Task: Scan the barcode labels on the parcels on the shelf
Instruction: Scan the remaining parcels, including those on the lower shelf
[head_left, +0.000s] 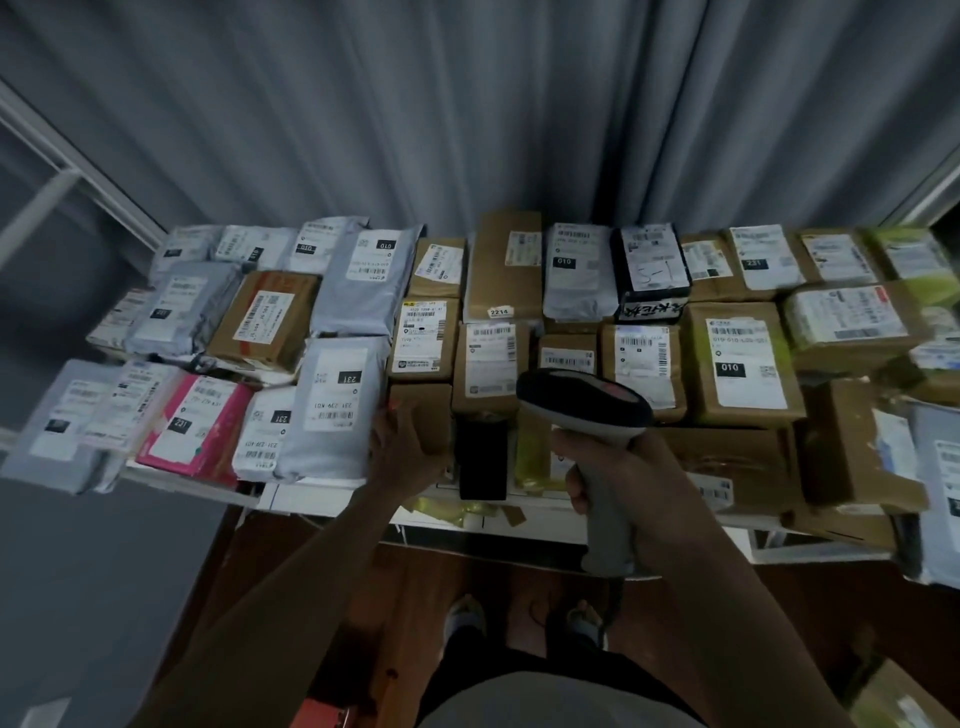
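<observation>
Labelled parcels (737, 364) crowd the white shelf (332, 499), boxes and mailer bags packed edge to edge. The right hand (618, 483) grips a grey barcode scanner (587, 405) above the front row. The left hand (402, 447) rests straight-fingered on a brown box (421, 410). Grey curtains (467, 104) hang behind.

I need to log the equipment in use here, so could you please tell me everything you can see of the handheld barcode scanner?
The barcode scanner is pistol-shaped, with a dark, rounded head that shows a reddish patch on top and a light grey handle, apparently plastic. The right hand grips the handle, fingers curled round it. It is held upright above the front edge of the shelf, head tipped forward toward the cardboard parcels. No cable is plainly visible.
</observation>
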